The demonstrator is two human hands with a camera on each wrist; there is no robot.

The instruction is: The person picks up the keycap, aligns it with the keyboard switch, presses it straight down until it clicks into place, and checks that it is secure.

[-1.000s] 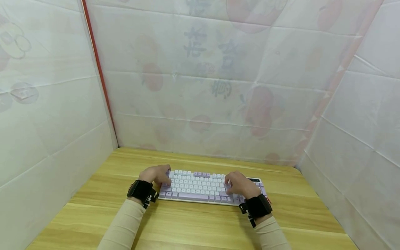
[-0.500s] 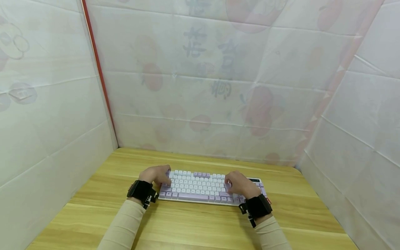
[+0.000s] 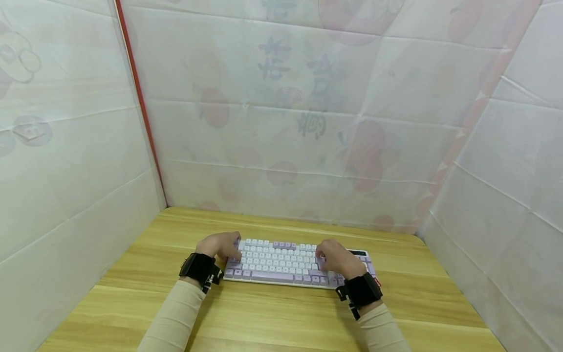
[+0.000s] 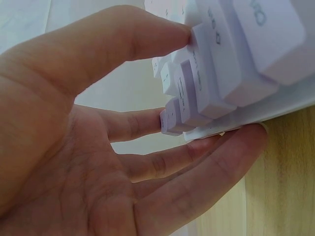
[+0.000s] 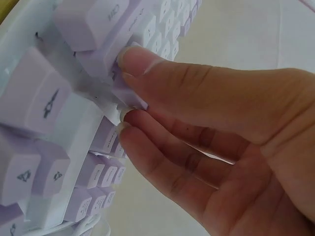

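Observation:
A white-and-lilac keyboard (image 3: 272,266) lies across the wooden table in the head view. My left hand (image 3: 218,245) grips its left end. In the left wrist view, the thumb (image 4: 162,39) presses on the lilac keys (image 4: 197,83) while the other fingers lie along the case's side and lower edge. Over the right part of the keyboard is my right hand (image 3: 338,259). The right wrist view shows its thumb and fingertips around a lilac keycap (image 5: 130,93) beside the long Shift key (image 5: 110,49), pinching it. Much of that keycap is hidden behind the thumb.
The wooden table (image 3: 264,318) has pale sheeting (image 3: 272,146) at its back and both sides. A red strip (image 3: 138,93) runs up the back left corner. A small red tag (image 3: 377,282) shows at the keyboard's right end. Both wrists wear black straps (image 3: 364,291).

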